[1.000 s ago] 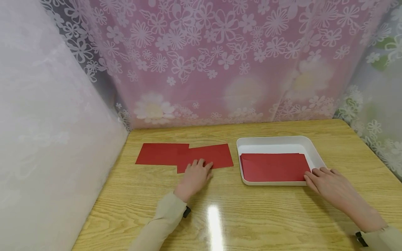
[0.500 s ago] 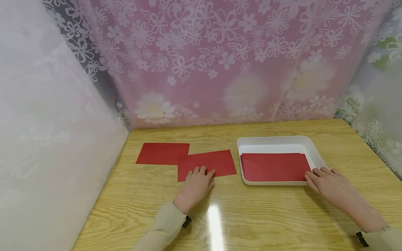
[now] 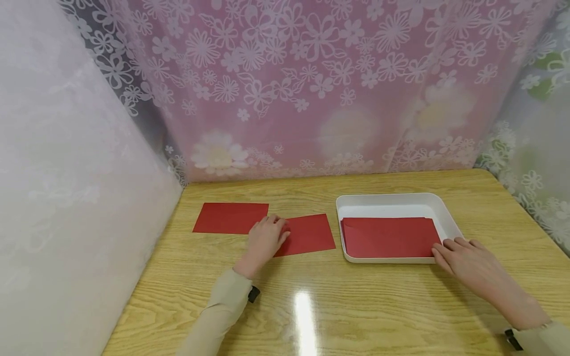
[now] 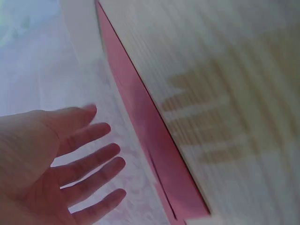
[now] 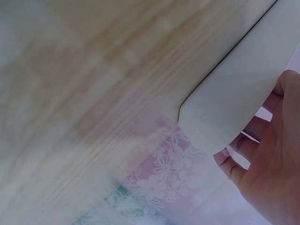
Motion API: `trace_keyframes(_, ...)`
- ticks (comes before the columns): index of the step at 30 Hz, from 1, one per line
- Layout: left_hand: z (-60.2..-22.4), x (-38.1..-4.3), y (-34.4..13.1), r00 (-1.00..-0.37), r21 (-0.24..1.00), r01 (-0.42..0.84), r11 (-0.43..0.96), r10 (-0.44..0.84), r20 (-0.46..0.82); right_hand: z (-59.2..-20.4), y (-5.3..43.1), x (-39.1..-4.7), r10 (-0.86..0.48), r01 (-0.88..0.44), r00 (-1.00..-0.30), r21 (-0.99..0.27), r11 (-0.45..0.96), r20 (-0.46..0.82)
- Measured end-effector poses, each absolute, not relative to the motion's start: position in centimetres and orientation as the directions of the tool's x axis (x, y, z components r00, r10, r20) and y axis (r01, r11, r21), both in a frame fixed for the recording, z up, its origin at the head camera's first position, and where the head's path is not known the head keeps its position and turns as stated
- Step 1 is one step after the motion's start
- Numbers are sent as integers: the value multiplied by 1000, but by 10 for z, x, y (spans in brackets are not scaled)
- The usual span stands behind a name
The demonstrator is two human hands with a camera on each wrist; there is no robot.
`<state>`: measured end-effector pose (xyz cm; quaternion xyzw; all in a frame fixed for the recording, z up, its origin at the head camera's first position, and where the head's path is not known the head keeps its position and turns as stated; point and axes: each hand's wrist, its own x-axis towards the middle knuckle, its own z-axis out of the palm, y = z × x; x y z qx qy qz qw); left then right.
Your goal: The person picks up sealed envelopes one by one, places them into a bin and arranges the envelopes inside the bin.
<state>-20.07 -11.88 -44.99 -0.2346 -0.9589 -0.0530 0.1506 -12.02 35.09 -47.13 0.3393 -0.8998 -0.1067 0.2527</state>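
My left hand [image 3: 264, 242] hovers over two red paper sheets with its fingers loosely extended and nothing between them. The left wrist view shows a gap between that hand [image 4: 65, 164] and the red paper [image 4: 145, 122]. One red sheet [image 3: 231, 217] lies flat at the left of the table. The second red sheet [image 3: 309, 235] lies slightly askew beside it, nearer the front, its left part hidden by the hand. My right hand [image 3: 474, 264] grips the near right corner of a white tray [image 3: 378, 200], fingers hooked over the rim. Inside the tray rests a stack of red sheets [image 3: 389, 237].
The wooden table [image 3: 356, 306] runs back to a pink flowered curtain [image 3: 311, 99]. A pale sheet [image 3: 80, 198] hangs along the left side, and flowered cloth [image 3: 534, 158] hangs at the right. A bright reflection shows on the table's front part.
The left hand drew the second red sheet toward the front and slightly right, then let go and moved up and left. The right hand and tray stayed in place.
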Motion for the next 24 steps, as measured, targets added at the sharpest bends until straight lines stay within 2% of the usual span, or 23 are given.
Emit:
trace_keyframes(5, -449, -216, -131, -892, 101, 434, 895, 411, 187, -470, 351, -120, -660, -557, -652, 354, 751, 374)
trace_keyframes(11, -452, -227, -138, -908, 163, 419, 893, 417, 51, -470, 351, -120, -648, -552, -662, 340, 761, 376)
trace_keyframes(19, -452, -236, -140, -910, 247, 404, 881, 416, 7, -471, 352, -121, -673, -560, -626, 374, 740, 393)
trace_keyframes(24, -454, -239, -142, -911, 231, 402, 886, 411, 9, -471, 352, -120, -668, -555, -631, 373, 744, 393)
